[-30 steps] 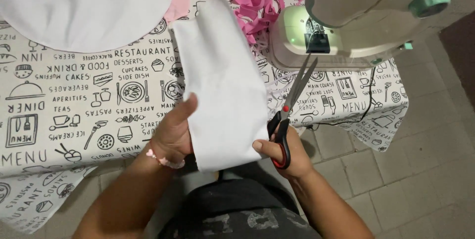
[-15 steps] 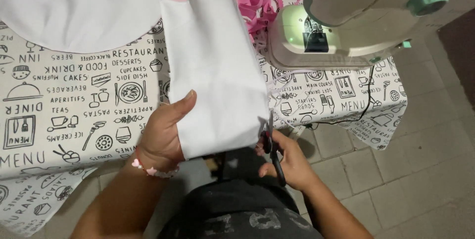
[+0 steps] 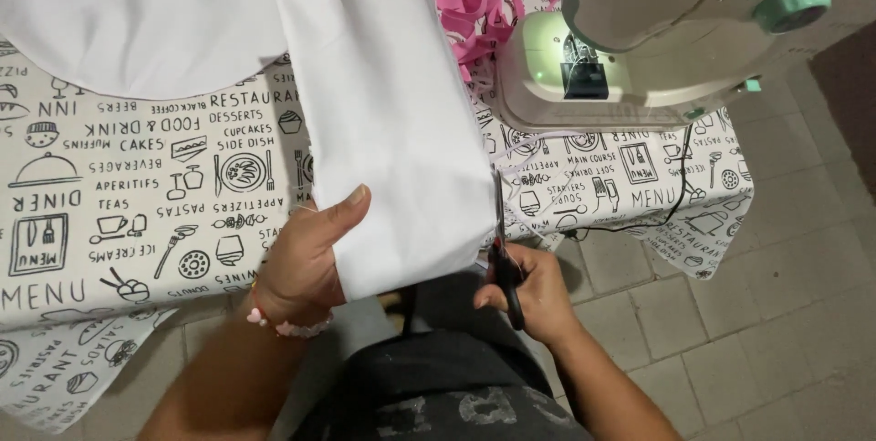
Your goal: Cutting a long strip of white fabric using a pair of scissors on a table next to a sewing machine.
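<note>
left hand [image 3: 306, 259] holds white fabric [image 3: 388, 122]; right hand [image 3: 529, 295] grips scissors [image 3: 504, 263].

We see a table draped in a white cloth printed with black café drawings and lettering [image 3: 137, 176], its edge hanging down at the right. Beneath it lies a floor of grey square paving tiles [image 3: 776, 313]. The room's far right corner falls into shadow.
</note>
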